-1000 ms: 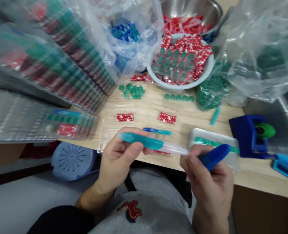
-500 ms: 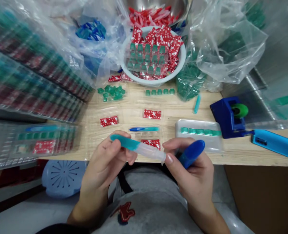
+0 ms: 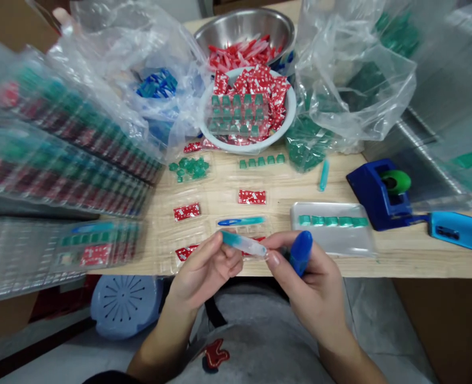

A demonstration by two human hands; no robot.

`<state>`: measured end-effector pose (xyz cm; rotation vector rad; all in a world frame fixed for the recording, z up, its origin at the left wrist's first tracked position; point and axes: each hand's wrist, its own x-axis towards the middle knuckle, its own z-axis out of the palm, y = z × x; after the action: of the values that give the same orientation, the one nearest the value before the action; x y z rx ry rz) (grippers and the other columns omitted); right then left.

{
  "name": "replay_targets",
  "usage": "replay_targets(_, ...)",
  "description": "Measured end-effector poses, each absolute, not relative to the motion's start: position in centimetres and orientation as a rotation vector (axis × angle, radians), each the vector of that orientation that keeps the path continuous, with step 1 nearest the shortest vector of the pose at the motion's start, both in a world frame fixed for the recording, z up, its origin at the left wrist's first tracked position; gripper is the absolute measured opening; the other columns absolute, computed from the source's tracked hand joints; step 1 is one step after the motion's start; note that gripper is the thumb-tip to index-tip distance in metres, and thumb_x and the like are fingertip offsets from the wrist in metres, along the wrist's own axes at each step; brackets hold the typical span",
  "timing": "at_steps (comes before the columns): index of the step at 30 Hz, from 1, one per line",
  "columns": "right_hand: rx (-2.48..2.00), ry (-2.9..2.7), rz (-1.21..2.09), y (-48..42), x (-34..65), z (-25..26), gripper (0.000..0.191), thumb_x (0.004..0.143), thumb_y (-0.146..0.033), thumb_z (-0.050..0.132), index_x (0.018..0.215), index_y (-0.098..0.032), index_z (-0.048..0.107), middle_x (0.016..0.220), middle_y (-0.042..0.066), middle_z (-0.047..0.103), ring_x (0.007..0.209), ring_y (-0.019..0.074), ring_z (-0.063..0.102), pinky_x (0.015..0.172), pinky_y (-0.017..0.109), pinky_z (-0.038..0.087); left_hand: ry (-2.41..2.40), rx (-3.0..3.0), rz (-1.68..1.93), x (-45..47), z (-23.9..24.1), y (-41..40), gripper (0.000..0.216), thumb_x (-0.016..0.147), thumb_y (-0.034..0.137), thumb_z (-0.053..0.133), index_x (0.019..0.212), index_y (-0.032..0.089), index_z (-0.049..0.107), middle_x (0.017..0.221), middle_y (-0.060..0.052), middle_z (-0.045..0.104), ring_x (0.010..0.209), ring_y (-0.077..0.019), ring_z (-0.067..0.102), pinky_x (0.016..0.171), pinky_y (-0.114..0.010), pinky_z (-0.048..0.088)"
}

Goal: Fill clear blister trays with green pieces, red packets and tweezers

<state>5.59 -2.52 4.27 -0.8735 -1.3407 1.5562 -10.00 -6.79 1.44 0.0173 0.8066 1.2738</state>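
Note:
Between both hands is a slim pen-like tube [image 3: 241,243], teal at one end and clear at the other, tilted down to the right. My left hand [image 3: 204,269] pinches its teal end between thumb and fingers. My right hand [image 3: 310,282] has thumb and fingertip on the clear end and also keeps a blue rounded cap-like piece [image 3: 301,252] tucked in its fingers. Just beyond the hands, a blue-and-teal pen [image 3: 241,221] lies in a clear blister tray. Red patterned sachets [image 3: 252,197] lie in clear trays nearby, some partly hidden by the hands.
Filled blister packs [image 3: 95,154] are stacked at the left. A white bowl [image 3: 290,114] of red sachets stands before a steel bowl [image 3: 260,24] of red-pink pieces. At the right are a lidded box [image 3: 332,240], a teal tube [image 3: 324,175] and a blue tape dispenser [image 3: 374,192].
The tube and both hands appear slightly shifted, and the tube is turned more end-on. The blue piece in my right hand now stands more upright. The whole view has shifted a little.

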Motion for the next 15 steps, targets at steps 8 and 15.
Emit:
replay_targets(8,-0.995,-1.122,1.685,-2.6,5.2,2.6,0.014,0.084,-0.038,0.069,0.088,-0.024,0.07,0.051,-0.008,0.041,0.044,0.0067,0.035,0.044,0.021,0.033,0.822,0.011,1.351,-10.1,0.7,-6.6,0.024,0.067,0.028,0.086,0.074,0.015,0.067,0.062,0.001,0.067,0.057,-0.0086,0.061,0.05,-0.017,0.048)
replay_targets(15,-0.869,-0.345,2.09,-0.7,4.5,2.2,0.024,0.078,-0.038,0.07,0.094,-0.02,0.071,0.071,-0.003,0.066,0.06,0.0074,0.06,0.062,0.02,0.052,0.964,0.054,1.495,-11.7,-0.1,-7.0,0.024,0.063,0.021,0.087,0.08,0.017,0.072,0.075,-0.002,0.075,0.071,-0.0139,0.072,0.067,-0.02,0.06)
